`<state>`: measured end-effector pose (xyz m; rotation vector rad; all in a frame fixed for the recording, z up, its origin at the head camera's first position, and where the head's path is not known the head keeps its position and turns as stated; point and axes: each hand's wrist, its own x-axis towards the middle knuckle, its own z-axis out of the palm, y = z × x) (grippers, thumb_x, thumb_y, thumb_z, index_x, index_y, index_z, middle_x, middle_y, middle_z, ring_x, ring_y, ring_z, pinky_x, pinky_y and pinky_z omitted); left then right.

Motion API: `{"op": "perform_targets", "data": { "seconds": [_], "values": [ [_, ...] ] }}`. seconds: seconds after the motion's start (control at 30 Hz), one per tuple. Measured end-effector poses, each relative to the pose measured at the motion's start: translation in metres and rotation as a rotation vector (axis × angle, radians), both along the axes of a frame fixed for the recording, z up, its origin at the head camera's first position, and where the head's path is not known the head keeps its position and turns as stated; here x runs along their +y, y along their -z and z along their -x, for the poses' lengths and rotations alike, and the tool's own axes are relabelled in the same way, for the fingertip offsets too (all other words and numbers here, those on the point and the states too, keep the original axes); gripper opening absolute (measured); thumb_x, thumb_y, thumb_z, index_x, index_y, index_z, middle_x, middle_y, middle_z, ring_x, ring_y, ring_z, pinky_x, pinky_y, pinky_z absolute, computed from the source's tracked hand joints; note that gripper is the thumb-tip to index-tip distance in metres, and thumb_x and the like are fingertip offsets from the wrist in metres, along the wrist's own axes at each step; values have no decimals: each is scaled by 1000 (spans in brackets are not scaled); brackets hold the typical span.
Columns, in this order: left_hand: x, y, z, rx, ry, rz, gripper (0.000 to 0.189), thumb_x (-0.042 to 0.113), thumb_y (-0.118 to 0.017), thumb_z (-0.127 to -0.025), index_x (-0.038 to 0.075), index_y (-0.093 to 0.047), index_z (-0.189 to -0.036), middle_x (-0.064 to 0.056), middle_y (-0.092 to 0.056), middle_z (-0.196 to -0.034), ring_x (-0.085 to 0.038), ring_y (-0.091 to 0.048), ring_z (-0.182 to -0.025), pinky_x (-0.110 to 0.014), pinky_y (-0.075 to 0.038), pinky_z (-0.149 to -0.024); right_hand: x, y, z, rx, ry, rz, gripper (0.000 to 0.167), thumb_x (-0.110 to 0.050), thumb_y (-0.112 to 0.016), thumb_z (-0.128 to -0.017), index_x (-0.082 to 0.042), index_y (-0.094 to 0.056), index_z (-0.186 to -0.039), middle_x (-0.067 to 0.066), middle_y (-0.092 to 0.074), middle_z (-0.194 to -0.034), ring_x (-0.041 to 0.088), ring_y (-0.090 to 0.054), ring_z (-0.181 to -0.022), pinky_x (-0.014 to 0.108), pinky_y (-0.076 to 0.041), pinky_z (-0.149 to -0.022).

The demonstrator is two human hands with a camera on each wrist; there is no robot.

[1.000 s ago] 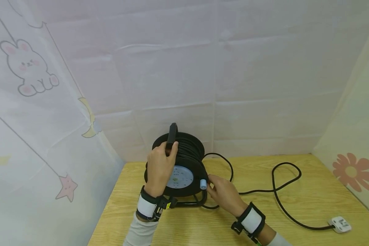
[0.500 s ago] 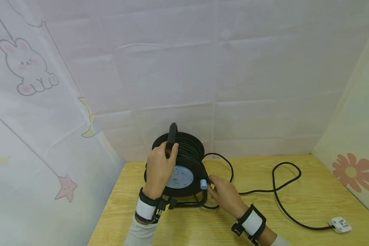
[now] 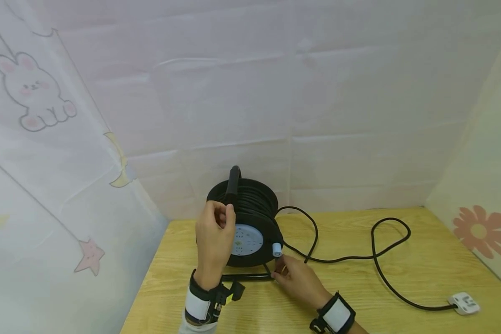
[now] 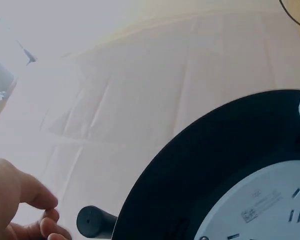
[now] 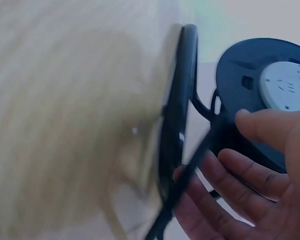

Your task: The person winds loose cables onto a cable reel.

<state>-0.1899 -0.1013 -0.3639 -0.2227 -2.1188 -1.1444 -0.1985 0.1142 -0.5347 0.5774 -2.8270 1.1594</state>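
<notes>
Head view: cable reel [image 3: 256,221] stood on the tabletop [image 3: 250,311], near the back wall. Left-hand grip [image 3: 214,239] loosely curled, held nothing, just beside the reel's handle [image 3: 232,183]. Right-hand grip [image 3: 302,282] was below the pale blue knob [image 3: 277,250], blurred black strand [image 5: 195,162] across its fingers; could not tell whether pinched

Creased sheets [image 3: 234,102] (one bunny-printed) behind and beside a wood-grain table [image 3: 259,308] suggest a booth.
</notes>
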Motion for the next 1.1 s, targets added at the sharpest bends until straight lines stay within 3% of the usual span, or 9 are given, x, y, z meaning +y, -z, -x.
{"op": "perform_targets", "data": {
  "seconds": [0.13,0.3,0.5,0.6,0.8,0.97,1.1],
  "values": [
    [8,12,-9,-22,70,44,16,12,-67,-105,8,-61,-90,0,-55,-75,-7,-48,-65,-23,-43,-61,-3,12,1,-26,-23,8,21,-25,-83,-94,-14,-69,-105,-10,-67,-90,0,-59,-76,24,-50,-65],
    [21,43,-16,-99,166,58,25,13,-68,-104,14,-58,-81,8,-47,-67,0,-43,-58,-21,-40,-55,-5,21,3,-16,-59,0,20,-22,-85,-92,-15,-71,-105,-11,-63,-87,-2,-54,-73,23,-47,-63],
    [33,86,-9,-297,200,69,44,22,-64,-108,16,-47,-68,12,-34,-58,1,-30,-48,-18,-27,-50,-6,24,5,11,-123,29,3,-15,-74,-100,-13,-73,-102,-8,-68,-87,-3,-52,-70,23,-45,-62],
    [38,101,-5,-402,197,116,47,35,-61,-109,16,-52,-67,11,-38,-57,0,-34,-47,-20,-29,-49,-3,26,4,19,-164,34,8,-17,-69,-105,-12,-73,-108,-5,-75,-94,-4,-58,-74,22,-47,-65],
    [52,116,-1,-577,232,149,63,67,-50,-106,14,-70,-76,6,-60,-63,-8,-53,-56,-29,-43,-55,2,29,5,46,-175,14,25,-14,-63,-107,-8,-74,-128,5,-80,-111,-1,-66,-86,24,-51,-72],
    [64,123,4,-645,276,59,69,70,-45,-106,13,-70,-76,6,-61,-59,-10,-53,-56,-30,-42,-57,4,29,6,38,-155,-5,18,-8,-61,-106,-5,-74,-119,0,-71,-83,-1,-53,-70,24,-44,-64],
    [70,128,8,-671,316,-44,64,63,-45,-109,13,-69,-75,4,-59,-53,-11,-51,-52,-29,-41,-57,4,30,5,36,-147,-1,10,-9,-64,-105,-11,-69,-96,-7,-59,-74,0,-49,-67,24,-42,-62]
  ]
}}
